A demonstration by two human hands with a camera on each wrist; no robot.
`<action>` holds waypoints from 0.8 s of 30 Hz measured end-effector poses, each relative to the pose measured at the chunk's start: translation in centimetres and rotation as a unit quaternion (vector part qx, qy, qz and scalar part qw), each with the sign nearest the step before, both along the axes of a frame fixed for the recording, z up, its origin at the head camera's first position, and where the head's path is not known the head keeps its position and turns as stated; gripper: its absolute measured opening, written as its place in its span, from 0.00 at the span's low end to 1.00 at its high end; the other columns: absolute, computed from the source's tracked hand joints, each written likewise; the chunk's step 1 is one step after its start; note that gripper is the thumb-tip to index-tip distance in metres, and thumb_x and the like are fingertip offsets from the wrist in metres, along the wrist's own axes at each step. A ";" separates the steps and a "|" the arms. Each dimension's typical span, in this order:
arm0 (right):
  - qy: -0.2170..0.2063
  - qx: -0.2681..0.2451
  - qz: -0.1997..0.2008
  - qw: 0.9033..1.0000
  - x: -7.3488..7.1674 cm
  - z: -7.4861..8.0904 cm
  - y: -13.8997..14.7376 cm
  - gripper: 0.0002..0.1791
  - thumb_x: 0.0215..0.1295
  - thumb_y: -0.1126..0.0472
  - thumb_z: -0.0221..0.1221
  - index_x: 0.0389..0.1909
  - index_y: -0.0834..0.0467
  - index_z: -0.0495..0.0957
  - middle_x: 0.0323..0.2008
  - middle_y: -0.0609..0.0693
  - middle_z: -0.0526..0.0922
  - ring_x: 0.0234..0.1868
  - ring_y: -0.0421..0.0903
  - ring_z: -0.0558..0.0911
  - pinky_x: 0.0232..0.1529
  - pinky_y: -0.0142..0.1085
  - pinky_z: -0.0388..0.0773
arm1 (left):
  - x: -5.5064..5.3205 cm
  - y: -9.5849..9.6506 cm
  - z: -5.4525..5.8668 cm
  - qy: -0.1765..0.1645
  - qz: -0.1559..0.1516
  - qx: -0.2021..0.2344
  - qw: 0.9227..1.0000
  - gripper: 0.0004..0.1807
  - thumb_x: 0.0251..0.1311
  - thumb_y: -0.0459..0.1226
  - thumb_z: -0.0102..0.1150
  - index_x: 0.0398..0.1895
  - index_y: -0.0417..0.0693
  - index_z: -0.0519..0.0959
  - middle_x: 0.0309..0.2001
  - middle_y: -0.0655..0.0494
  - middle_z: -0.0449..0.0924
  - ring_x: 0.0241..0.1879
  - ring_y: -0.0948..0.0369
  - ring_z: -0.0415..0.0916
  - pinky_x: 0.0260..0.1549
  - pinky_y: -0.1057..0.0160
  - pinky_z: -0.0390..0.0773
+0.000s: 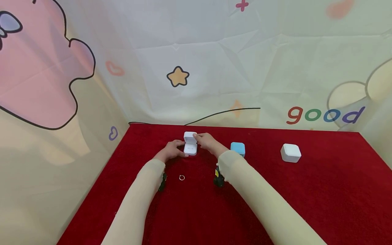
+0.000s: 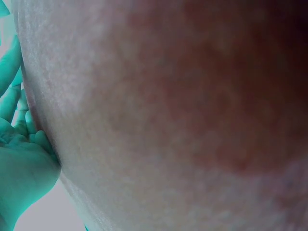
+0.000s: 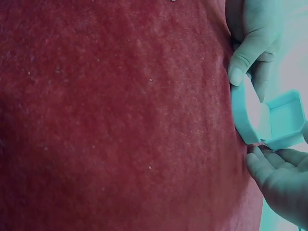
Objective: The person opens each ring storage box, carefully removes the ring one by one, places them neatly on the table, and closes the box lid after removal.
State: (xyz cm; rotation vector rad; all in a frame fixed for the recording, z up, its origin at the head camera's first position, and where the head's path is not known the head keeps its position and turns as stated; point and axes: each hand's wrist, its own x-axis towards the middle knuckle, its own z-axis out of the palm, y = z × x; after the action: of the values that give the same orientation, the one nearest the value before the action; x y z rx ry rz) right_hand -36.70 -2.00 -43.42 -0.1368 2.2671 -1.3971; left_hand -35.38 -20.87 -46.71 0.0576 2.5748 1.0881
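Observation:
A white ring box (image 1: 190, 149) stands on the red cloth with its lid raised and its pale inside facing me. On its left side, my left hand (image 1: 172, 150) holds the base between thumb and fingers. My right hand (image 1: 209, 142) grips the lid from the right, its thumb at the lid's edge. The right wrist view shows the box (image 3: 244, 113) between both hands, tinted by the camera. Nearer to me lies a small ring (image 1: 182, 177), between the forearms. In the left wrist view the left hand (image 2: 24, 159) appears only at the edge; the box is not discernible there.
Right of the right hand sits a light blue box (image 1: 238, 148), partly covered by the sleeve. Farther right is a closed white box (image 1: 290, 153). Red cloth (image 1: 330, 190) covers the table, and a printed curtain (image 1: 214, 75) hangs behind it.

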 end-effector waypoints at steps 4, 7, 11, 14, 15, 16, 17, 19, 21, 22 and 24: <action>-0.018 -0.013 0.005 1.000 -0.1 -0.1 0.0 0.32 0.83 0.51 0.45 0.79 0.64 0.57 0.77 0.63 0.63 0.76 0.59 0.67 0.77 0.48 0.66 | -0.1 0.0 -0.1 -0.002 0.003 0.006 1.000 0.37 0.63 0.35 0.67 0.75 0.40 0.67 0.78 0.40 0.61 0.78 0.45 0.56 0.79 0.46 0.59; -0.017 -0.010 0.008 1.000 -0.2 -0.2 0.0 0.33 0.83 0.50 0.45 0.79 0.64 0.57 0.77 0.63 0.63 0.76 0.59 0.66 0.78 0.48 0.65 | 0.0 0.0 -0.1 -0.001 0.001 0.006 1.000 0.37 0.63 0.35 0.68 0.75 0.39 0.66 0.78 0.40 0.61 0.78 0.45 0.56 0.79 0.46 0.60; -0.004 0.005 0.011 1.000 -0.1 -0.3 0.1 0.33 0.82 0.50 0.46 0.79 0.63 0.57 0.77 0.62 0.64 0.76 0.59 0.66 0.78 0.50 0.64 | 0.1 0.0 0.0 0.000 0.001 0.007 1.000 0.38 0.63 0.35 0.68 0.75 0.39 0.66 0.78 0.40 0.62 0.78 0.45 0.56 0.79 0.46 0.60; 0.001 0.007 0.010 1.000 0.0 -0.4 0.1 0.33 0.82 0.50 0.46 0.79 0.63 0.57 0.77 0.62 0.63 0.76 0.60 0.66 0.78 0.51 0.64 | 0.1 0.0 0.1 0.000 0.002 0.006 1.000 0.38 0.63 0.35 0.68 0.75 0.39 0.66 0.78 0.40 0.61 0.78 0.45 0.57 0.78 0.46 0.60; 0.002 0.004 0.010 1.000 0.1 -0.4 0.1 0.33 0.82 0.51 0.47 0.79 0.63 0.58 0.77 0.62 0.63 0.76 0.59 0.66 0.78 0.51 0.65 | 0.2 0.0 0.1 0.000 0.002 0.006 1.000 0.38 0.63 0.35 0.68 0.76 0.40 0.66 0.78 0.40 0.61 0.78 0.45 0.57 0.78 0.47 0.60; 0.003 0.002 0.010 1.000 0.1 -0.4 0.1 0.32 0.82 0.51 0.47 0.79 0.63 0.58 0.77 0.62 0.63 0.76 0.59 0.67 0.78 0.50 0.65 | 0.2 0.0 0.1 0.000 0.002 0.005 1.000 0.38 0.63 0.36 0.68 0.76 0.40 0.66 0.78 0.40 0.61 0.78 0.45 0.57 0.78 0.47 0.60; 0.003 -0.001 0.011 1.000 0.2 -0.4 0.1 0.32 0.82 0.51 0.47 0.78 0.64 0.58 0.77 0.62 0.63 0.75 0.59 0.67 0.78 0.50 0.66 | 0.2 0.0 0.1 0.000 0.001 0.004 1.000 0.38 0.63 0.36 0.68 0.76 0.40 0.66 0.78 0.40 0.61 0.78 0.45 0.57 0.78 0.47 0.61; 0.003 -0.008 0.011 1.000 0.3 -0.4 0.1 0.32 0.82 0.52 0.47 0.78 0.64 0.58 0.77 0.62 0.63 0.75 0.59 0.67 0.77 0.49 0.67 | 0.2 0.0 0.0 0.000 0.000 0.003 1.000 0.38 0.63 0.36 0.68 0.76 0.40 0.66 0.78 0.41 0.61 0.78 0.45 0.56 0.78 0.47 0.61; 0.002 -0.016 0.008 1.000 0.3 -0.5 0.1 0.32 0.82 0.53 0.47 0.78 0.64 0.58 0.77 0.63 0.63 0.75 0.59 0.67 0.77 0.49 0.67 | 0.2 0.0 0.0 0.002 -0.001 0.003 1.000 0.38 0.63 0.36 0.68 0.76 0.39 0.66 0.78 0.40 0.61 0.78 0.45 0.56 0.78 0.47 0.61; 0.002 -0.017 0.008 1.000 0.3 -0.5 0.0 0.32 0.82 0.53 0.47 0.78 0.64 0.58 0.77 0.63 0.63 0.75 0.59 0.67 0.77 0.49 0.67 | 0.2 -0.1 0.0 0.003 -0.002 0.002 1.000 0.38 0.63 0.36 0.68 0.75 0.39 0.66 0.78 0.40 0.61 0.78 0.45 0.57 0.78 0.47 0.61; 0.001 -0.021 0.007 1.000 0.4 -0.6 0.0 0.31 0.82 0.54 0.47 0.78 0.64 0.58 0.77 0.63 0.63 0.75 0.59 0.67 0.77 0.49 0.67 | 0.2 -0.1 -0.1 0.003 -0.002 0.003 1.000 0.37 0.63 0.36 0.67 0.75 0.39 0.66 0.78 0.40 0.61 0.78 0.45 0.57 0.78 0.46 0.60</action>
State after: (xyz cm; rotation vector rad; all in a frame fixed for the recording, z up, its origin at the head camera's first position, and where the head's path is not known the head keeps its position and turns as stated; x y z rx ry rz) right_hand -36.33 -1.99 -44.04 -0.1664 2.2360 -1.4382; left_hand -35.21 -20.96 -46.81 0.0683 2.5749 1.0959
